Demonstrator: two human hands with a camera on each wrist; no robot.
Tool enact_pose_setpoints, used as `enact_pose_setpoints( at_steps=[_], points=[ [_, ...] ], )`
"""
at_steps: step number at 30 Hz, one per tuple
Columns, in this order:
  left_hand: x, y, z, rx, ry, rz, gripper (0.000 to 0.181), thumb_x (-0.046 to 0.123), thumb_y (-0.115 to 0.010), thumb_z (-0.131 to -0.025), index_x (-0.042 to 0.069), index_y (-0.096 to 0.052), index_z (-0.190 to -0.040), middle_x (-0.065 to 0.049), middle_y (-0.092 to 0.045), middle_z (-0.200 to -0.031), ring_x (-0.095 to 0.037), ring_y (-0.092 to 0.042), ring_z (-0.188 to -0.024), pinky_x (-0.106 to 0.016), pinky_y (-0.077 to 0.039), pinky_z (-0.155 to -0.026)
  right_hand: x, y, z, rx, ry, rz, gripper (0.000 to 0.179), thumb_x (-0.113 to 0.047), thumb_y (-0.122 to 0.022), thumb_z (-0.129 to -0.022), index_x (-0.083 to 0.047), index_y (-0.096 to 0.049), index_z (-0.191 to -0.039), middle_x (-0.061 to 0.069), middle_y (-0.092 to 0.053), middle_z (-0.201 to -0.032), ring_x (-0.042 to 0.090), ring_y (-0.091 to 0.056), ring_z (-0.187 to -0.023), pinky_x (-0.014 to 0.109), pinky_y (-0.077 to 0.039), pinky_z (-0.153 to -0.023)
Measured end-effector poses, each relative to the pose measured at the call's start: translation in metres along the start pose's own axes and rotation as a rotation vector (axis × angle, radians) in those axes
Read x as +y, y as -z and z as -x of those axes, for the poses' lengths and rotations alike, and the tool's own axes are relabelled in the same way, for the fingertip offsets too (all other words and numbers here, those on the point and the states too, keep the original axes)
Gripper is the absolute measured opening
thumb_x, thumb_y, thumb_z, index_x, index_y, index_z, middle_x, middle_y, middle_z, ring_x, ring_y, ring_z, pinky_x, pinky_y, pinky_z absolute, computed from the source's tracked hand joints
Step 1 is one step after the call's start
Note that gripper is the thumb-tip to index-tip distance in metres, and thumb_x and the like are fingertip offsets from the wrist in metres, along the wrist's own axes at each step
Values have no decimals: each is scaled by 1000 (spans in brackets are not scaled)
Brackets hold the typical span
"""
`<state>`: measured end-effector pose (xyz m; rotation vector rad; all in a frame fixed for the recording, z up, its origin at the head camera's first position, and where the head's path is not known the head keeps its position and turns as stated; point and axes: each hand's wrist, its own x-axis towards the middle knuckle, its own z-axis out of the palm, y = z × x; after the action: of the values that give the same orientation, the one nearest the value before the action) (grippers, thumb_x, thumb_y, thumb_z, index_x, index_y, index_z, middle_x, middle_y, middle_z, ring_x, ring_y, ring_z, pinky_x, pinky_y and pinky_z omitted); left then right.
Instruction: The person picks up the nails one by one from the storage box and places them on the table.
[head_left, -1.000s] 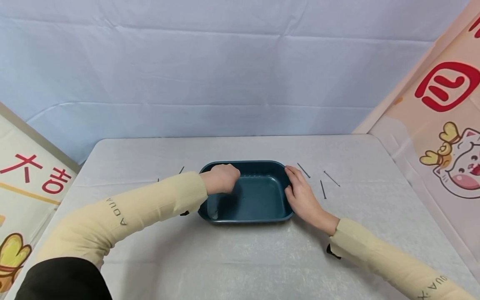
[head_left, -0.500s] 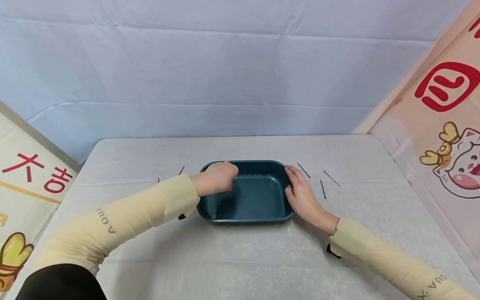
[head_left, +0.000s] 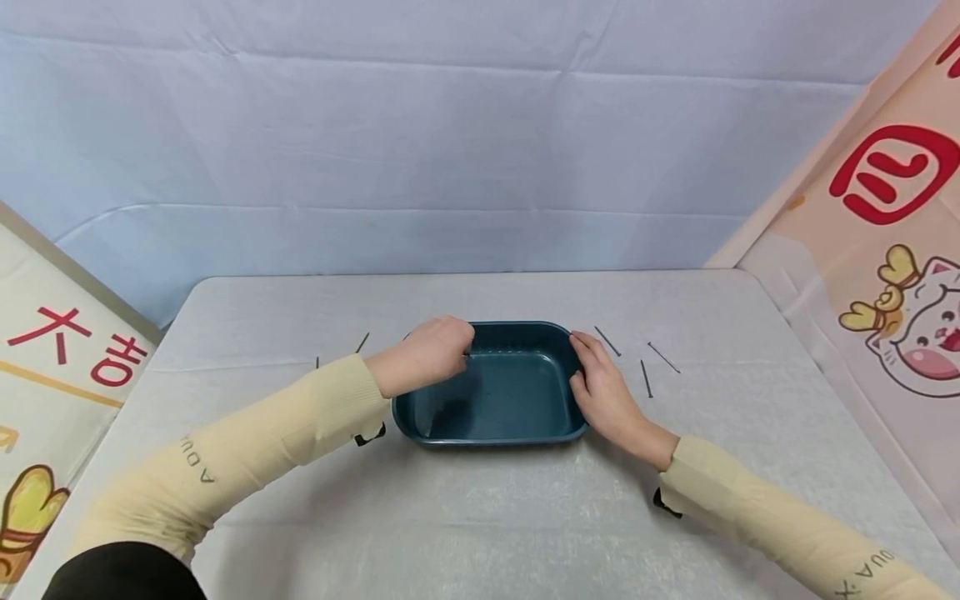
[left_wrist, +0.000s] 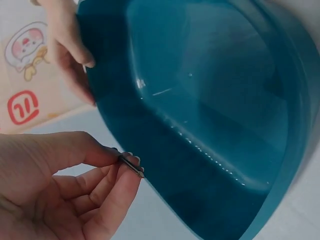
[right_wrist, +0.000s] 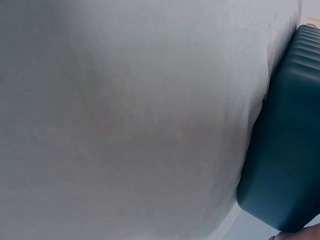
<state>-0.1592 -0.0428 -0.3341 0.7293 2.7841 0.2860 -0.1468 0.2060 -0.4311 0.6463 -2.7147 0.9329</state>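
A dark teal rectangular plastic basin (head_left: 517, 400) stands on the grey tabletop. My left hand (head_left: 431, 354) hovers over its back left part. In the left wrist view, its thumb and fingertips pinch a short dark metal nail (left_wrist: 131, 165) beside the basin's rim; most of the nail's length shows between them. At the basin's right end, my right hand (head_left: 609, 400) holds the rim, with thumb and index finger lying over the edge. The right wrist view catches the basin's outer wall (right_wrist: 285, 145) and only a bit of a finger.
Several loose nails lie about the basin: to the right are a nail (head_left: 607, 341), another nail (head_left: 646, 378) and a longer nail (head_left: 663, 357). Left of it are a nail (head_left: 362, 342) and a partly hidden nail (head_left: 317, 362). A pale cloth (head_left: 480, 167) hangs behind the table.
My left hand has shifted slightly left and up from over the basin's inside toward its back left rim. The right hand stays in place on the rim.
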Motion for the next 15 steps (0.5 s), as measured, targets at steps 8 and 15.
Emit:
enact_pose_setpoints(
  at_steps=[8,15],
  points=[
    [-3,4,2,65,-20,67,38,-2,-56,-82,14,-34,-56,3,-21,-54,-12,-20,-49,-23,-19,-47,0,0,0,-2,4,-2,48,8,-42,-86,15,-34,-132,24,-31,-138,35,-35,-125,49,-37,-96],
    [-1,6,2,64,-15,116,45,-2,-55,-82,15,-26,-52,3,-16,-52,-12,-14,-47,-23,-16,-47,-1,1,0,-2,3,-3,47,8,-43,-85,15,-35,-131,24,-32,-138,35,-35,-125,48,-36,-96]
  ],
)
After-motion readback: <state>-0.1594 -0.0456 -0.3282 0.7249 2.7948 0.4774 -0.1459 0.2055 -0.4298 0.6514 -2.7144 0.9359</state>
